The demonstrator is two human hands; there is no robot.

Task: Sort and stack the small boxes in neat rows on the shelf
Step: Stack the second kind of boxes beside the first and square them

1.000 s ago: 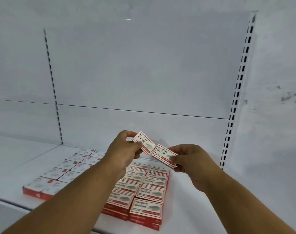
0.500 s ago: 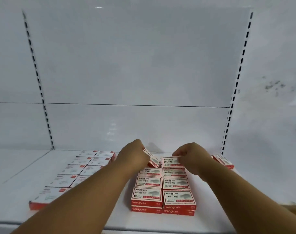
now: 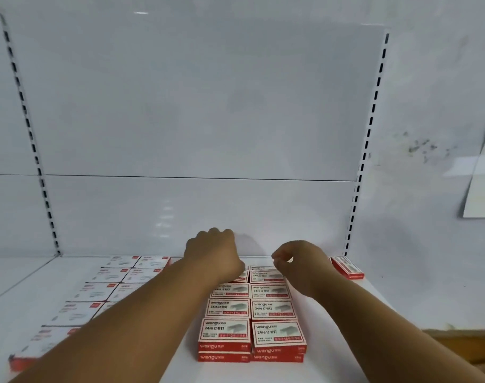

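Printing: each red-and-white box top in the centre block [image 3: 251,310] reads "wengu" with "24/6" and Chinese characters beneath, beside a grey staple drawing; the red front faces repeat "wengu" in white. A red strip on each top carries small text you cannot read.
Centre block: two columns side by side, at least two layers deep at the near end, running from the shelf front toward the back panel. Box long axes lie left to right, with printing upright toward you.
Left block: a second group of boxes [image 3: 108,288] lies flat, also in two columns, with paler tops and a small red corner mark; its printing is too blurred to read. Your left forearm covers its near right part.
Lone box: one box [image 3: 347,268] sits apart at the right rear, long axis angled toward the back panel.
Left hand: your left hand [image 3: 215,254] is knuckles-up at the far end of the left column, fingers curled downward. Whether it holds a box cannot be told; the fingertips are hidden.
Right hand: your right hand [image 3: 299,262] hovers over the far end of the right column, fingers loosely curled with thumb near forefinger; nothing is visible in it.
Surface: a white shelf [image 3: 374,305], glossy and faintly reflective.
Surroundings: white back panel [image 3: 202,106] with a horizontal seam, black-slotted uprights on both sides, scuff marks on the right wall, and a pale sheet [image 3: 481,178] at the right edge.
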